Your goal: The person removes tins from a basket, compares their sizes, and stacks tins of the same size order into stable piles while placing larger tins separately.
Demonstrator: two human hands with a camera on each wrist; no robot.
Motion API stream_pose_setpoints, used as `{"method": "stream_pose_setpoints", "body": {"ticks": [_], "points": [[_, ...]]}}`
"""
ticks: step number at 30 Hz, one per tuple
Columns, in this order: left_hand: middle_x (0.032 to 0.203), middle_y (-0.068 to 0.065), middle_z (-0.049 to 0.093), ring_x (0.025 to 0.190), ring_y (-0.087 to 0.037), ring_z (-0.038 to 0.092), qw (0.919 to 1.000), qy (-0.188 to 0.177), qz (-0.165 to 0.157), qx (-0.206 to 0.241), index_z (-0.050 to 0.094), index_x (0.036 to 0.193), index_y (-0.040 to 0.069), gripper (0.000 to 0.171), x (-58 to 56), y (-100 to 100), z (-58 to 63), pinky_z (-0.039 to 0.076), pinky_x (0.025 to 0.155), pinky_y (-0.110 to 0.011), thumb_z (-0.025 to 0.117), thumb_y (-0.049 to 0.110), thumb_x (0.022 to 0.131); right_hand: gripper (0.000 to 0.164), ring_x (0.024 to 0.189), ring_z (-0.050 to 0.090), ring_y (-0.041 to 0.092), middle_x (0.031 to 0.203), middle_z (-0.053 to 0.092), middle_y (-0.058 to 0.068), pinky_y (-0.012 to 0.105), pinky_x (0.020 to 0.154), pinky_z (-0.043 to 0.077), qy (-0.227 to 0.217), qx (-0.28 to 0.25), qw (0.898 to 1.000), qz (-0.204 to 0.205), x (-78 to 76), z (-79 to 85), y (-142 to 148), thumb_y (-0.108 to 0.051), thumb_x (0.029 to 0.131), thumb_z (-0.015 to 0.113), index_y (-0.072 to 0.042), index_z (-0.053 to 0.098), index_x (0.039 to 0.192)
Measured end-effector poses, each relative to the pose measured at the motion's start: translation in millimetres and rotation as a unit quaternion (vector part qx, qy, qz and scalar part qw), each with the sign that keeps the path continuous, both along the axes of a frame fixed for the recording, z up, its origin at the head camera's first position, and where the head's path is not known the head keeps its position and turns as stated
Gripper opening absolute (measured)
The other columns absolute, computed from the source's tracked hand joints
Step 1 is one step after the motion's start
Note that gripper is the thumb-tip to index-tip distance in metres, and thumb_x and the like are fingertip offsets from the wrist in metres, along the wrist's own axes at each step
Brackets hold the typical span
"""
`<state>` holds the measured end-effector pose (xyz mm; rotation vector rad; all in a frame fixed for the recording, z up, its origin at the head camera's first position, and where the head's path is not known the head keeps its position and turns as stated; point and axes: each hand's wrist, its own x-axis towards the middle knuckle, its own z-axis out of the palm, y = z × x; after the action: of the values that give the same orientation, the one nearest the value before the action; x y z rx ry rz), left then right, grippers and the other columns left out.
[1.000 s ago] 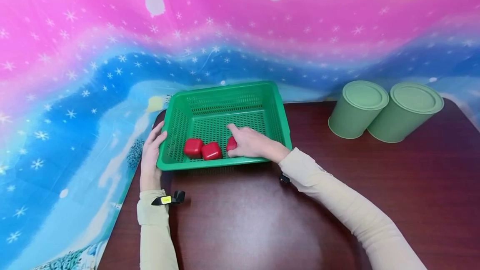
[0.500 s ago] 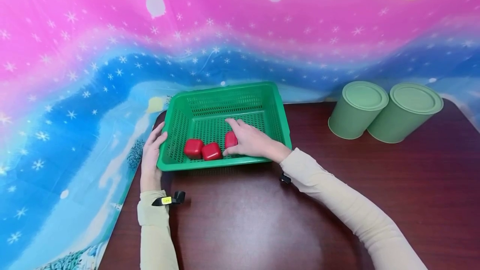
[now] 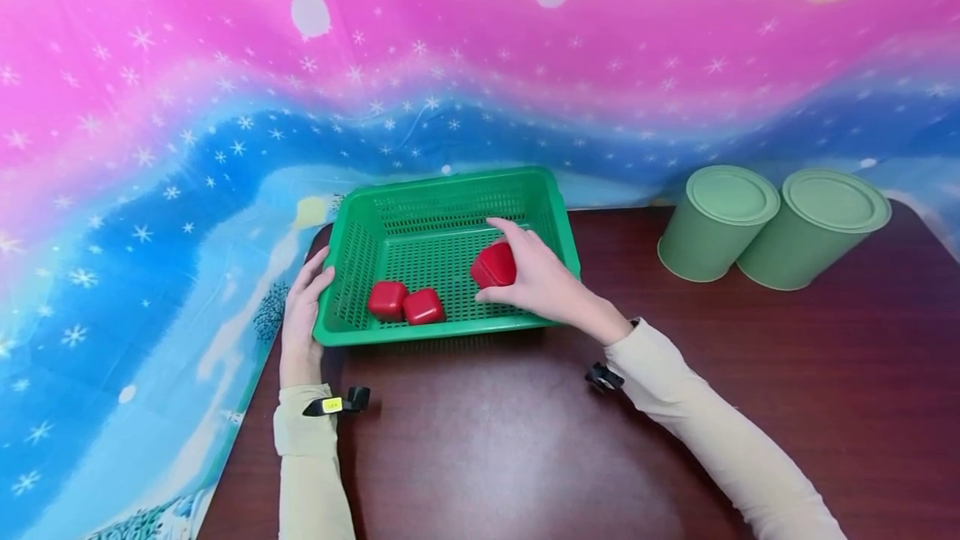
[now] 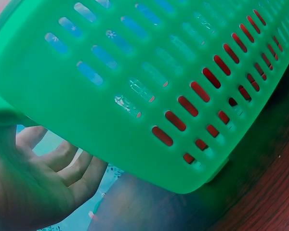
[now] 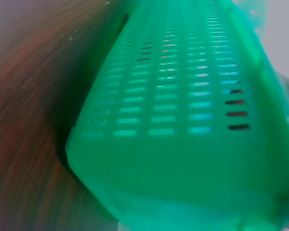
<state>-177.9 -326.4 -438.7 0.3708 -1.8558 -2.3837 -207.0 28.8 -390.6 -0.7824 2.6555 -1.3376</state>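
My right hand (image 3: 546, 283) holds a red rounded block (image 3: 492, 266) between thumb and fingers, inside the green plastic basket (image 3: 442, 335) toward its right side. Two more such blocks, one to the left (image 3: 387, 300) and one beside it (image 3: 423, 307), lie on the basket floor near its front left. At the left end, my left hand (image 3: 302, 315) grips the basket's rim; the left wrist view has its curled fingers (image 4: 62, 161) beside the slotted wall. The right wrist view is filled mostly by the basket's outer wall (image 5: 168, 168), so the held block cannot be made out there.
Two pale green lidded canisters, a left one (image 3: 712, 227) and a right one (image 3: 813, 227), stand close together at the back right. The dark brown wooden table (image 3: 495, 440) runs under everything. A colourful patterned cloth (image 3: 480, 65) hangs behind and along the left side.
My right hand has raised the red block off the basket floor and moved it slightly right and back. The left hand and the other two blocks have kept their places.
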Motion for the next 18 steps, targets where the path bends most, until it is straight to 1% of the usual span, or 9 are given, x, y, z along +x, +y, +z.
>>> {"method": "stream_pose_setpoints", "body": {"ticks": [4, 8, 10, 12, 15, 18], "points": [[0.147, 0.002, 0.048, 0.109, -0.009, 0.062, 1.0, 0.001, 0.003, -0.003, 0.048, 0.158, 0.02, 0.052, 0.0, 0.9, -0.3, 0.054, 0.09, -0.022, 0.06, 0.027, 0.108, 0.098, 0.114, 0.057, 0.026, 0.132, 0.057, 0.009, 0.041, 0.076, 0.061, 0.017, -0.042, 0.999, -0.021, 9.2, 5.0, 19.2, -0.035, 0.082, 0.09, -0.012, 0.034, 0.159], [0.145, 0.003, 0.05, 0.106, -0.007, 0.064, 0.9998, 0.002, -0.001, 0.019, 0.047, 0.158, 0.019, 0.053, 0.4, -0.1, 0.0, 0.055, 0.089, -0.021, 0.061, 0.025, 0.107, 0.1, 0.114, 0.058, 0.027, 0.133, 0.056, 0.011, 0.045, 0.077, 0.061, 0.038, -0.071, 0.996, -0.047, 16.2, 7.2, 37.5, -0.029, 0.08, 0.091, -0.011, 0.033, 0.159], [0.142, 0.002, 0.051, 0.105, -0.007, 0.065, 0.9996, 0.005, -0.002, 0.029, 0.046, 0.158, 0.019, 0.054, 0.4, -0.7, 0.5, 0.055, 0.088, -0.021, 0.061, 0.025, 0.107, 0.103, 0.114, 0.058, 0.028, 0.132, 0.056, 0.012, 0.046, 0.077, 0.061, 0.05, -0.078, 0.994, -0.057, 18.3, 7.5, 45.1, -0.025, 0.078, 0.093, -0.011, 0.032, 0.159], [0.142, 0.002, 0.052, 0.105, -0.007, 0.065, 0.9996, 0.007, -0.002, 0.029, 0.046, 0.158, 0.019, 0.054, 0.0, -0.9, 0.7, 0.055, 0.089, -0.021, 0.061, 0.026, 0.107, 0.106, 0.114, 0.058, 0.029, 0.132, 0.056, 0.013, 0.048, 0.079, 0.061, 0.063, -0.08, 0.993, -0.061, 19.8, 7.9, 51.6, -0.022, 0.075, 0.095, -0.01, 0.032, 0.159], [0.146, 0.002, 0.049, 0.107, -0.007, 0.064, 0.9998, 0.002, 0.001, 0.018, 0.047, 0.158, 0.02, 0.053, -0.5, -0.8, 0.7, 0.054, 0.09, -0.021, 0.061, 0.027, 0.107, 0.109, 0.114, 0.058, 0.03, 0.132, 0.056, 0.014, 0.049, 0.081, 0.059, 0.072, -0.081, 0.992, -0.065, 20.7, 7.4, 60.3, -0.017, 0.072, 0.096, -0.008, 0.032, 0.159], [0.151, 0.002, 0.044, 0.11, -0.007, 0.062, 0.9999, -0.005, 0.005, 0.01, 0.048, 0.157, 0.021, 0.053, -0.7, -0.5, 0.2, 0.054, 0.09, -0.021, 0.061, 0.027, 0.107, 0.108, 0.114, 0.059, 0.03, 0.134, 0.055, 0.015, 0.049, 0.083, 0.058, 0.072, -0.083, 0.991, -0.074, 20.2, 6.8, 68.1, -0.015, 0.073, 0.096, -0.009, 0.032, 0.159]]}}
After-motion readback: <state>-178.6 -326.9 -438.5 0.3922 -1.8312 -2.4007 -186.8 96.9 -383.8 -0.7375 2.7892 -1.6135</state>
